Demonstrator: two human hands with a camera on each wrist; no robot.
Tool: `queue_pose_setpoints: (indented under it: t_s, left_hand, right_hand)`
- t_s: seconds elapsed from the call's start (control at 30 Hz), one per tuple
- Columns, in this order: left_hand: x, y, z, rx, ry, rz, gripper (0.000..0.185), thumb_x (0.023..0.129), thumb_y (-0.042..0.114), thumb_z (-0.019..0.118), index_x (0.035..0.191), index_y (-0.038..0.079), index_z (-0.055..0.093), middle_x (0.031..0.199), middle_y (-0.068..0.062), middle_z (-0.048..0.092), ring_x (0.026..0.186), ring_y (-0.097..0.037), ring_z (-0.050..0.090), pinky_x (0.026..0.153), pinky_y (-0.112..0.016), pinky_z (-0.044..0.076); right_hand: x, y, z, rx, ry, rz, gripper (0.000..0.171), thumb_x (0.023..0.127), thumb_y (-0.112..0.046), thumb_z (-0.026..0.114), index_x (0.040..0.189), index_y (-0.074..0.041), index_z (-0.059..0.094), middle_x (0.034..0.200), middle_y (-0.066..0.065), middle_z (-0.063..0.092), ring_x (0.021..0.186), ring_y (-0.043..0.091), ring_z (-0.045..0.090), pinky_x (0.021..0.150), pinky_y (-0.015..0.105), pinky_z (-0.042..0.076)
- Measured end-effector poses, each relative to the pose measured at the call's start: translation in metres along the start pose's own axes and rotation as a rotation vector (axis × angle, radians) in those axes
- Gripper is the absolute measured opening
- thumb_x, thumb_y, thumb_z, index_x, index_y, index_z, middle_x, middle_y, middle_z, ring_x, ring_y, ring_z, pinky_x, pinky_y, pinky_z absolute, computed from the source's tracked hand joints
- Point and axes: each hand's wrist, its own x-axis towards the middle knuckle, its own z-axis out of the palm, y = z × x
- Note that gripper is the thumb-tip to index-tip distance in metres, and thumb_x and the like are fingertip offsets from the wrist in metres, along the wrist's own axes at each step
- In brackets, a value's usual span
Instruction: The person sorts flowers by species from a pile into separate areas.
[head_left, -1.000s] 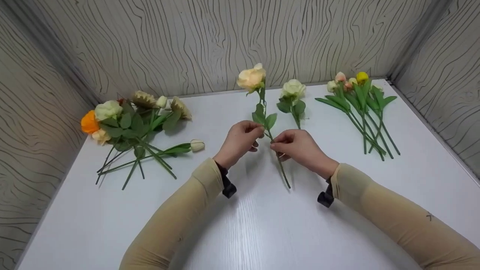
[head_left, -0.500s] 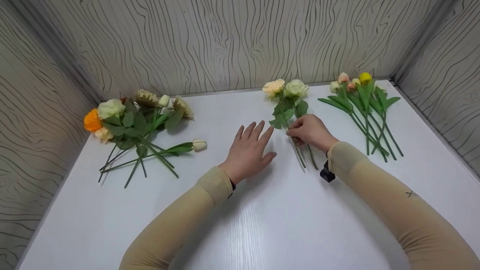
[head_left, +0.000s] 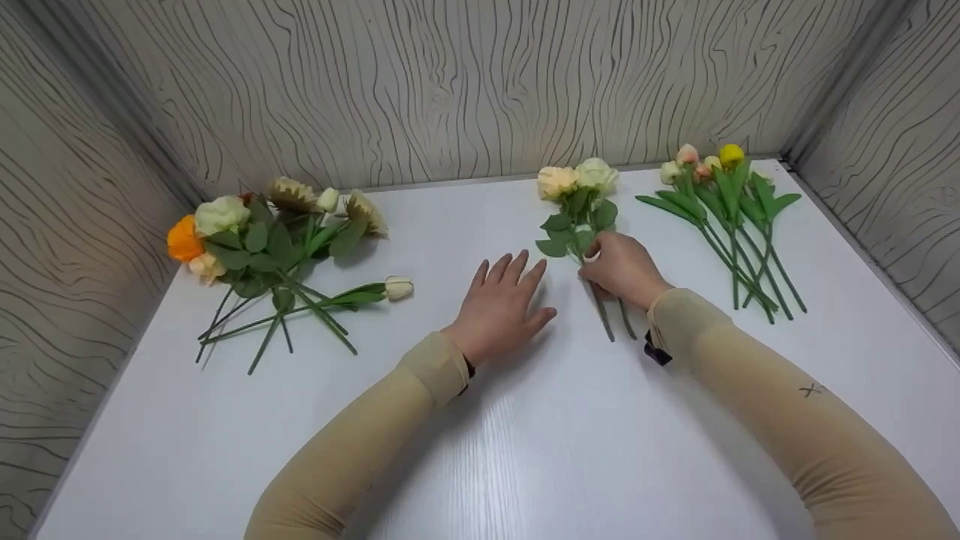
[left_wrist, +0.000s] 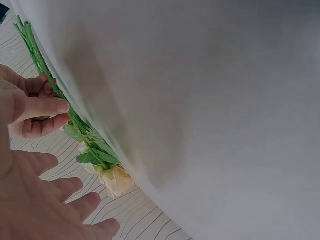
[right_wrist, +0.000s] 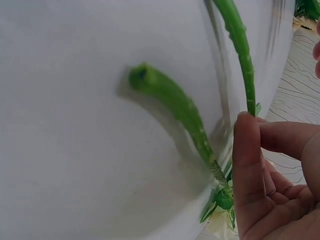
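A peach rose [head_left: 557, 182] lies next to a pale green-white rose [head_left: 598, 175] at the back of the table. Thumb and fingertips of my right hand [head_left: 624, 268] pinch the peach rose's stem [right_wrist: 245, 65]. The other rose's cut stem [right_wrist: 182, 107] lies beside it, with its end toward the right wrist camera. My left hand [head_left: 499, 307] is held low over the white table, fingers straight and spread, touching no flower. In the left wrist view, the peach bloom [left_wrist: 117, 181] shows beyond the leaves.
At left lies a mixed pile with an orange flower [head_left: 184, 240], a pale rose [head_left: 223, 216], sunflower-like blooms [head_left: 292, 195] and a white tulip [head_left: 398, 289]. Several tulips [head_left: 727, 202] lie at the right. A patterned wall [head_left: 450, 90] borders the table's back edge.
The peach rose has moved right and down beside the pale rose. My left hand has let go of it and spread its fingers; the right hand has kept its pinch.
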Motion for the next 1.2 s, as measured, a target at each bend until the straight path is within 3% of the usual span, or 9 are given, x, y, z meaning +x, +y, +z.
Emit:
queue_pose_setpoints:
  t_s: [0.37, 0.5, 0.6, 0.73, 0.9, 1.03, 1.2]
  left_hand:
    - [-0.005, -0.004, -0.005, -0.035, 0.003, 0.003, 0.073, 0.104, 0.059, 0.046, 0.163, 0.02, 0.029, 0.168, -0.008, 0.024, 0.153, -0.03, 0.023, 0.124, -0.053, 0.016]
    - [-0.01, -0.014, -0.01, -0.063, 0.025, -0.004, 0.071, 0.104, 0.056, 0.049, 0.162, 0.019, 0.032, 0.167, -0.008, 0.028, 0.153, -0.029, 0.025, 0.124, -0.052, 0.016]
    - [-0.016, -0.028, -0.013, -0.08, 0.087, -0.008, 0.065, 0.105, 0.049, 0.054, 0.159, 0.015, 0.038, 0.162, -0.01, 0.038, 0.149, -0.03, 0.033, 0.122, -0.05, 0.022]
    - [-0.029, -0.057, -0.02, -0.113, 0.212, -0.049, 0.053, 0.105, 0.036, 0.059, 0.149, 0.009, 0.052, 0.147, -0.012, 0.055, 0.137, -0.032, 0.048, 0.115, -0.047, 0.037]
    - [-0.053, -0.109, -0.033, -0.193, 0.336, -0.152, 0.037, 0.104, 0.025, 0.061, 0.135, 0.006, 0.065, 0.132, -0.014, 0.064, 0.123, -0.035, 0.058, 0.102, -0.05, 0.047]
    - [-0.078, -0.156, -0.04, -0.228, 0.401, -0.272, 0.031, 0.104, 0.022, 0.059, 0.127, 0.003, 0.069, 0.124, -0.017, 0.067, 0.113, -0.036, 0.062, 0.093, -0.053, 0.051]
    - [-0.112, -0.209, -0.05, -0.319, 0.422, -0.491, 0.029, 0.104, 0.024, 0.054, 0.116, 0.002, 0.07, 0.109, -0.017, 0.069, 0.093, -0.035, 0.064, 0.078, -0.051, 0.052]
  right_hand:
    - [0.0, 0.0, -0.002, -0.062, 0.004, -0.035, 0.031, 0.097, -0.018, 0.069, 0.122, -0.003, 0.059, 0.101, 0.014, 0.063, 0.077, 0.023, 0.062, 0.062, 0.033, 0.053]
    - [-0.003, 0.0, -0.007, -0.06, 0.023, -0.062, 0.033, 0.099, -0.02, 0.067, 0.126, -0.002, 0.059, 0.104, 0.015, 0.063, 0.079, 0.024, 0.062, 0.063, 0.034, 0.054]
    - [-0.007, -0.002, -0.009, -0.068, 0.049, -0.097, 0.033, 0.1, -0.02, 0.065, 0.126, -0.002, 0.059, 0.108, 0.016, 0.063, 0.083, 0.025, 0.061, 0.066, 0.036, 0.053]
    - [-0.012, -0.007, -0.005, -0.073, 0.073, -0.155, 0.032, 0.101, -0.022, 0.065, 0.126, -0.002, 0.06, 0.111, 0.014, 0.064, 0.089, 0.027, 0.059, 0.073, 0.039, 0.053]
    - [-0.02, -0.018, 0.011, -0.102, 0.099, -0.27, 0.033, 0.1, -0.022, 0.066, 0.126, -0.002, 0.063, 0.112, 0.012, 0.067, 0.095, 0.028, 0.061, 0.082, 0.044, 0.053]
    - [-0.027, -0.03, 0.026, -0.122, 0.092, -0.353, 0.031, 0.101, -0.023, 0.066, 0.124, -0.003, 0.067, 0.116, 0.011, 0.069, 0.106, 0.028, 0.064, 0.091, 0.047, 0.053]
    - [-0.041, -0.048, 0.05, -0.154, 0.058, -0.461, 0.029, 0.102, -0.025, 0.065, 0.123, -0.007, 0.07, 0.122, 0.008, 0.07, 0.118, 0.027, 0.063, 0.1, 0.047, 0.05]
